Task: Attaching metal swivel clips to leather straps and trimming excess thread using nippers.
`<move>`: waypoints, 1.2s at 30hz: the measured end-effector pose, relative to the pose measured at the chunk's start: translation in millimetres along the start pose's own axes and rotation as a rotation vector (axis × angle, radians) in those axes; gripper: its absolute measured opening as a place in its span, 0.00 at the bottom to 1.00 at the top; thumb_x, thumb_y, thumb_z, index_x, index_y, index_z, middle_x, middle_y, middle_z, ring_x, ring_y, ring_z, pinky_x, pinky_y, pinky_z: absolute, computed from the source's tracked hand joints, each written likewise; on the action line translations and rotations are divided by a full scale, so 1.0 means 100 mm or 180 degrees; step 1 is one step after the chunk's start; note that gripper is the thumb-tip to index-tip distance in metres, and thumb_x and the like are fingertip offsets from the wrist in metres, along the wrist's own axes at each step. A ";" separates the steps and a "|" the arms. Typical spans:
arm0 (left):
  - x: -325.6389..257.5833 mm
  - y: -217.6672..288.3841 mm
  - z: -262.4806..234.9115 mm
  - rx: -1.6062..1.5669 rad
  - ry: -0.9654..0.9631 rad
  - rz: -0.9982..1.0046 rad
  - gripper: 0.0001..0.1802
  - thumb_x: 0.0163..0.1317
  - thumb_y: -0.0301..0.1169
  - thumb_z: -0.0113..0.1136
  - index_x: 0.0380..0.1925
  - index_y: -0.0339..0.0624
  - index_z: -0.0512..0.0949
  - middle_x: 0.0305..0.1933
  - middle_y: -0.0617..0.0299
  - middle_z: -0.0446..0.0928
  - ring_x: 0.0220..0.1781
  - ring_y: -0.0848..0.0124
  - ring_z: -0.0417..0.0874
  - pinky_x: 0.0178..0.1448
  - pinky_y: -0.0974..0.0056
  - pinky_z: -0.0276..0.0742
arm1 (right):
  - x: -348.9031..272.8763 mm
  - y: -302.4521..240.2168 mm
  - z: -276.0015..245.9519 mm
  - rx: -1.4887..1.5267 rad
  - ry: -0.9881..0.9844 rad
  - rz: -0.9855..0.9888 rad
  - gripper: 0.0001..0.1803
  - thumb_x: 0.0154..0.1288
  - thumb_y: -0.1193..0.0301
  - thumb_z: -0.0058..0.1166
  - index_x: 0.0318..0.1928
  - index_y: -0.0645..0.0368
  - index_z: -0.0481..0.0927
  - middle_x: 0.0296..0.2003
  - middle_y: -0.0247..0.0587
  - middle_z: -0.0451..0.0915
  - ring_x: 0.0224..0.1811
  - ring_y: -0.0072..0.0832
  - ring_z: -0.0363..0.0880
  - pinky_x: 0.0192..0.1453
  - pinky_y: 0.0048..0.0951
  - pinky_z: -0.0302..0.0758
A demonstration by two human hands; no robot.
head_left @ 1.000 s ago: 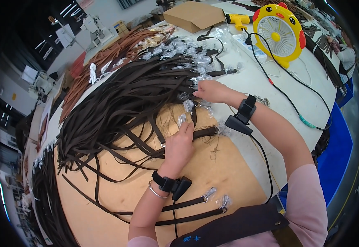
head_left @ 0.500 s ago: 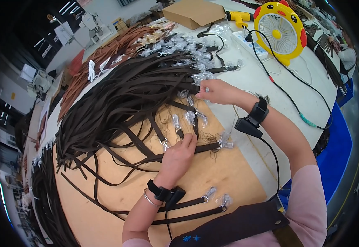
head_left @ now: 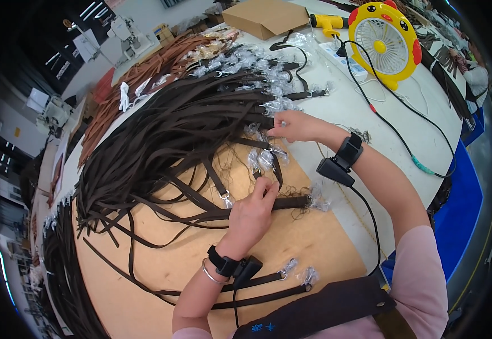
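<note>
Beside the edge of a large heap of dark brown straps [head_left: 172, 124], my right hand [head_left: 297, 126] is closed, its fingertips pinching a strap end. Nearer to me, my left hand [head_left: 253, 214] is curled closed, thumb against fingers, on a short dark strap [head_left: 258, 175] whose metal clasp is wrapped in clear plastic. A wider strap [head_left: 291, 202] lies just right of the left hand, its wrapped clasp [head_left: 320, 199] pointing right. Several loose dark threads [head_left: 299, 189] lie around these straps. Two more straps [head_left: 268, 298] with wrapped clasps rest near my body.
A tan board [head_left: 325, 243] covers part of the white table [head_left: 432, 118]. Farther back stand a cardboard box [head_left: 266, 20], a yellow heat gun [head_left: 329, 24], a power strip [head_left: 343, 59] and a yellow fan [head_left: 381, 45]. Reddish-brown straps [head_left: 138, 62] lie behind the heap; a black cable [head_left: 393, 133] loops at right.
My left hand has shifted right and slightly toward me, and the short strap's clasp moved right with it. The wide strap's clasp also slid right. My right hand has barely moved.
</note>
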State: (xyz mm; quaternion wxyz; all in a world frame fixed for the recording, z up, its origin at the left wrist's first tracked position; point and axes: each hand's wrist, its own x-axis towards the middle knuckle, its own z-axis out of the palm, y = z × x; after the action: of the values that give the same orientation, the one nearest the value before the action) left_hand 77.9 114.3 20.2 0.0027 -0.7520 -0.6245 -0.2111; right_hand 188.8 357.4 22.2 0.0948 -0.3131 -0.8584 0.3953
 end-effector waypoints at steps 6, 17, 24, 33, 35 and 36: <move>0.09 0.04 0.02 -0.0080 0.0093 0.0123 0.21 0.55 0.17 0.58 0.52 0.36 0.79 0.46 0.60 0.74 0.32 0.62 0.84 0.31 0.60 0.82 | 0.13 0.15 0.12 0.0581 -0.0028 -0.0014 0.20 0.65 0.57 0.66 0.32 0.60 0.76 0.22 0.38 0.80 0.22 0.25 0.79 0.28 0.31 0.74; 0.08 0.03 0.07 -0.0128 0.0102 0.0038 0.22 0.54 0.18 0.58 0.51 0.41 0.80 0.46 0.62 0.77 0.31 0.62 0.84 0.34 0.59 0.82 | 0.20 0.34 0.29 0.1186 0.0571 -0.0471 0.17 0.65 0.59 0.68 0.32 0.56 0.75 0.21 0.33 0.77 0.22 0.21 0.74 0.26 0.28 0.70; -0.26 0.07 -0.25 -0.0814 -0.0800 0.0986 0.25 0.46 0.17 0.61 0.48 0.43 0.83 0.42 0.65 0.81 0.37 0.64 0.85 0.37 0.62 0.80 | -0.20 0.11 0.01 0.0523 0.0583 -0.0274 0.18 0.67 0.55 0.64 0.34 0.56 0.76 0.20 0.36 0.76 0.23 0.25 0.72 0.29 0.30 0.70; 0.30 -0.08 0.25 0.0924 0.0125 -0.0588 0.31 0.45 0.17 0.60 0.55 0.30 0.72 0.45 0.51 0.76 0.40 0.57 0.84 0.40 0.58 0.81 | -0.14 -0.06 0.28 -0.0098 0.0279 -0.0341 0.14 0.71 0.57 0.57 0.43 0.54 0.83 0.25 0.39 0.83 0.29 0.32 0.82 0.34 0.35 0.76; 0.25 -0.12 0.18 0.0621 -0.0091 -0.0527 0.29 0.46 0.18 0.60 0.53 0.31 0.72 0.44 0.51 0.77 0.42 0.57 0.83 0.41 0.58 0.81 | -0.10 0.05 0.17 -0.0802 0.0617 -0.0377 0.14 0.70 0.56 0.55 0.46 0.48 0.86 0.34 0.41 0.87 0.40 0.45 0.85 0.43 0.44 0.79; 0.22 -0.12 0.14 0.0291 -0.0318 -0.0470 0.27 0.47 0.18 0.60 0.52 0.31 0.73 0.43 0.51 0.77 0.44 0.57 0.83 0.42 0.57 0.81 | -0.11 0.11 0.10 -0.0807 0.0609 -0.0377 0.14 0.70 0.56 0.55 0.46 0.48 0.86 0.34 0.41 0.87 0.40 0.45 0.85 0.43 0.44 0.79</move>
State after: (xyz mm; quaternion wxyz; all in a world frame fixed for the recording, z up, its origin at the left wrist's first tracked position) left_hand 73.6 141.4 10.9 -0.0097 -0.7125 -0.6866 -0.1443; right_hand 198.4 349.6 8.0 0.1590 -0.3075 -0.9054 0.2460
